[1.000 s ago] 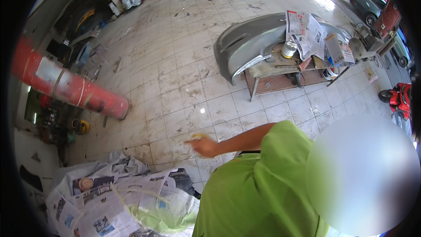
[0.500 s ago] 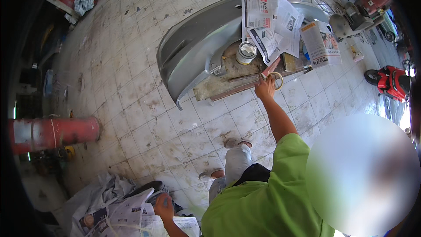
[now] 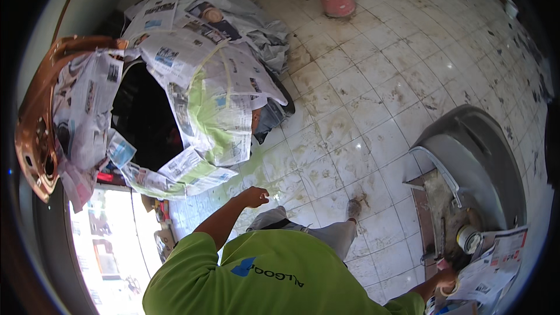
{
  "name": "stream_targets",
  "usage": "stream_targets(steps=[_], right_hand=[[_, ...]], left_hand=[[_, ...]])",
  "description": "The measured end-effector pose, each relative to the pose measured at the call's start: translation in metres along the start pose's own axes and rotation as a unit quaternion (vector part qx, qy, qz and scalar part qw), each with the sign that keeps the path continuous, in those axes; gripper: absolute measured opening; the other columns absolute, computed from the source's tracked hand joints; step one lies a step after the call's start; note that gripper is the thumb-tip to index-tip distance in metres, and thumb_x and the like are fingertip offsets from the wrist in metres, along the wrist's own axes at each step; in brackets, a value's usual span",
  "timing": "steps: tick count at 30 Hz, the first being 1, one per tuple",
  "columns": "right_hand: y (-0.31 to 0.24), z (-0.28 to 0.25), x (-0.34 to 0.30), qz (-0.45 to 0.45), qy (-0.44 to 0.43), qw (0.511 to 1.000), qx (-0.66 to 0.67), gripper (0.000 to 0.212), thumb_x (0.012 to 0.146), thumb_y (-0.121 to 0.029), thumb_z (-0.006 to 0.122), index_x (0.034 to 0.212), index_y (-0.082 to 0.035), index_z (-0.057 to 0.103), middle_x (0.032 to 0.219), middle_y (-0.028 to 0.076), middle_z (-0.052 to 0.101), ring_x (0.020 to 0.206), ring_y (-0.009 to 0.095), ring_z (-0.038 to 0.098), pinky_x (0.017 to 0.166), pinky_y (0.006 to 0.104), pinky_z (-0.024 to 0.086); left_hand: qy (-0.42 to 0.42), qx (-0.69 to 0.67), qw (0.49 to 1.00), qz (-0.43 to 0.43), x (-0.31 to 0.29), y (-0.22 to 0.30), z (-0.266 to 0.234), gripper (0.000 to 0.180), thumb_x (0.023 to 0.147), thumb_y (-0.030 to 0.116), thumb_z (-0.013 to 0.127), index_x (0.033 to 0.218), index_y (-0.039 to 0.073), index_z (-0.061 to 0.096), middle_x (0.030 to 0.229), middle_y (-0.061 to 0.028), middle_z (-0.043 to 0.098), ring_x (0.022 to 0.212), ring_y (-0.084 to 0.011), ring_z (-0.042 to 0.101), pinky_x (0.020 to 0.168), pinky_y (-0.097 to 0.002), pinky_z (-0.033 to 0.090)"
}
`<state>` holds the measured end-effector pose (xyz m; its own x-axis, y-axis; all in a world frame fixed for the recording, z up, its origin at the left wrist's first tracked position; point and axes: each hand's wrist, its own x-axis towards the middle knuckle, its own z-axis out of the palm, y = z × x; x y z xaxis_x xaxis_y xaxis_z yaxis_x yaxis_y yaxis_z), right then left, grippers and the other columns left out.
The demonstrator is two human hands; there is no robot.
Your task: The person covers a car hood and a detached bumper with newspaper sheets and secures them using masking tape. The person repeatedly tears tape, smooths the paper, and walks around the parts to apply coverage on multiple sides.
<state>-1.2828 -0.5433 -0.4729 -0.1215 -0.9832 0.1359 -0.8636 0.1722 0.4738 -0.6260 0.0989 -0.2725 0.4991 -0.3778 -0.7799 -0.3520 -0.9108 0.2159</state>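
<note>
Head view: I see the left hand (image 3: pixel 254 196) loosely closed, empty I think, just below the newspaper-masked car part (image 3: pixel 201 90). Right hand (image 3: pixel 446 283) fingers hold a tape roll (image 3: pixel 450 287). Masking seems mostly finished.

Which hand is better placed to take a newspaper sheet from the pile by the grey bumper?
Probably the right. The right hand is at the newspaper pile beside the grey bumper; the left hand reaches over the tiled floor toward the paper-covered car, away from it.
</note>
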Motion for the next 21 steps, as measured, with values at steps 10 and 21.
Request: stream_targets(steps=[10, 21], right_hand=[[-0.180, -0.155, -0.208, -0.250, 0.116, 0.919, 0.281, 0.022, 0.097, -0.017, 0.058, 0.104, -0.004, 0.073, 0.094, 0.012, 0.075, 0.091, 0.034, 0.071, 0.111, 0.0510, 0.039], [-0.314, -0.599, -0.704, -0.469, -0.696, 0.277, 0.467, 0.014, 0.091, 0.000, 0.061, 0.104, -0.003, 0.062, 0.097, 0.009, 0.069, 0.073, 0.017, 0.064, 0.059, 0.0277, 0.051]], left_hand=[[0.079, -0.190, 0.977, -0.058, -0.078, -0.097, 0.125, 0.039, 0.093, 0.035, 0.069, 0.124, 0.011, 0.069, 0.108, -0.0113, 0.075, 0.101, -0.0294, 0.072, 0.090, -0.0411, 0.055], [0.459, -0.250, 0.852, 0.027, -0.200, -0.170, 0.086, 0.114, 0.074, 0.035, 0.087, 0.164, 0.020, 0.019, 0.167, -0.0156, 0.020, 0.151, -0.0377, 0.029, 0.120, -0.0537, 0.029]])
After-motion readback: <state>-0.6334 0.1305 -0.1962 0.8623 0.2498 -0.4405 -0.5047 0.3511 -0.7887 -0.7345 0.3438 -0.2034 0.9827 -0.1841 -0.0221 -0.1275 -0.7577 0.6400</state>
